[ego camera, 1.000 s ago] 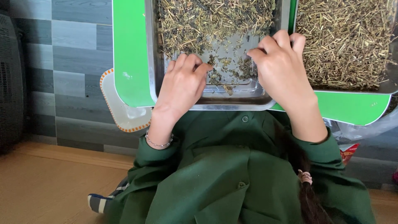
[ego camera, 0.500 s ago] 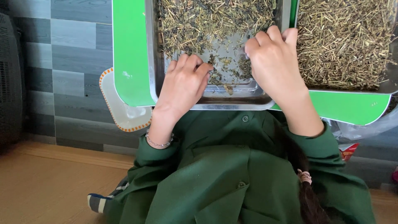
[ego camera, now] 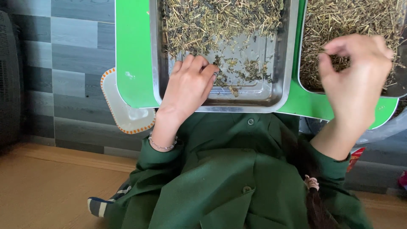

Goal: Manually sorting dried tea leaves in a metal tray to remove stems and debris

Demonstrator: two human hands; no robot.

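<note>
Head view, from the left: a grey plank wall and a wooden floor (ego camera: 46, 186); then a white board with an orange dotted edge (ego camera: 123, 112) tucked under the green counter (ego camera: 131, 55); on the counter sits a steel tray (ego camera: 283, 51) with dried leaves and stems (ego camera: 216, 19) heaped at its far end and a thin scatter on its bare near floor.

The left hand (ego camera: 186, 89) lies palm down inside the tray's near left corner, wrist bent over the rim, a thin bracelet (ego camera: 161, 146) at the cuff of the green sleeve (ego camera: 154, 163); its grip is pressed together, fingers curled with the thumb and forefinger tips meeting on the scattered bits, though whether a piece sits between them cannot be told.

Further right, the right hand (ego camera: 354, 80) is raised above the near edge of a second tray (ego camera: 392, 91) full of pale dry stems (ego camera: 352, 17), forearm angled up from the lower right; its thumb and forefinger curve towards each other with a gap between them, the other fingers loosely bent, and it looks to hold nothing, the outline being blurred.

Half a second ago the right hand lay low in the first tray at its right side, touching the leaves; it has since lifted and swung across to the second tray; the left hand has barely moved.
</note>
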